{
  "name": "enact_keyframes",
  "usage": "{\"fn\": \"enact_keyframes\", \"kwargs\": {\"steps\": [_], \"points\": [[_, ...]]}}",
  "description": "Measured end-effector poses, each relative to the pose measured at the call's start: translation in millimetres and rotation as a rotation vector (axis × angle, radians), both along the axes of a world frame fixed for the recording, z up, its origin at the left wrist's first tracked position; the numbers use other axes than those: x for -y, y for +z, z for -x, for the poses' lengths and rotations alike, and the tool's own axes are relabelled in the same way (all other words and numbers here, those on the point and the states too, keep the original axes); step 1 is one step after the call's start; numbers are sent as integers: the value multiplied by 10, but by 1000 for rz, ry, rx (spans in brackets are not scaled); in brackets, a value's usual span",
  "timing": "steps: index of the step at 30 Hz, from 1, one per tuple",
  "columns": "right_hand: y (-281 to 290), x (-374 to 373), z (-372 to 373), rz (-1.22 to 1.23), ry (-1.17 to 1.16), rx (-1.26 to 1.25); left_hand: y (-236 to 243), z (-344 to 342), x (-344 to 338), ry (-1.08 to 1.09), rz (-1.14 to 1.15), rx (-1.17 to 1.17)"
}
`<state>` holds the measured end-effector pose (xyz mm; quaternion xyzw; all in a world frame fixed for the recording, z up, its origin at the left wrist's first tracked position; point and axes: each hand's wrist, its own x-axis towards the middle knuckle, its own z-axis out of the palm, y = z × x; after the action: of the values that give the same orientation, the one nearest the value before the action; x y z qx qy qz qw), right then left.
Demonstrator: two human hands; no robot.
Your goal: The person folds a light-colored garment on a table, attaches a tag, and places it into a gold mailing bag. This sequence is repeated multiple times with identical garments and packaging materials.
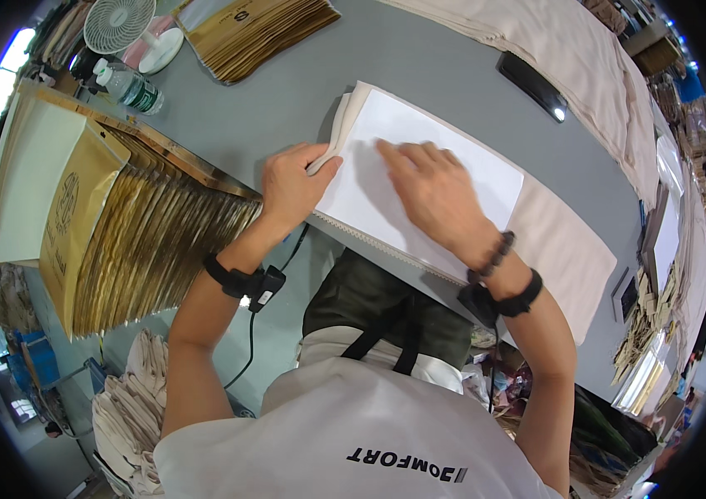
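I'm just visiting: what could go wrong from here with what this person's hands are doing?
The white rectangular paper-like sheet might slip askew or crease on the pale beige cloth, since it lies loose-looking under the right hand.
The cloth's folded edge could shift if the left hand loosens its pinch there.
The thin black cable hanging below the black wristband on the left wrist might snag if that arm moves.

The left hand point(293, 183) pinches cream cloth point(569, 249); the right hand point(440, 191) (slightly blurred) is over white sheet point(365, 204).
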<state>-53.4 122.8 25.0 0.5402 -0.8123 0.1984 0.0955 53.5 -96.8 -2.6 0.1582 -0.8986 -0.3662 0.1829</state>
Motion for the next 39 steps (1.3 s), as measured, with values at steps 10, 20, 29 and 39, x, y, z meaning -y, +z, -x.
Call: {"fn": "enact_keyframes", "kwargs": {"steps": [10,20,29,39], "points": [[-198,296,-33,-61,-30,108,85,188,122,-304,-11,28],[103,-1032,-269,168,-176,447,-198,463,-156,-482,478,40],[-305,-3923,-750,-29,-1351,-204,-163,530,-148,-532,597,115],[-45,-3629,-498,868,-1054,549,-212,464,-140,-555,579,112]]}}
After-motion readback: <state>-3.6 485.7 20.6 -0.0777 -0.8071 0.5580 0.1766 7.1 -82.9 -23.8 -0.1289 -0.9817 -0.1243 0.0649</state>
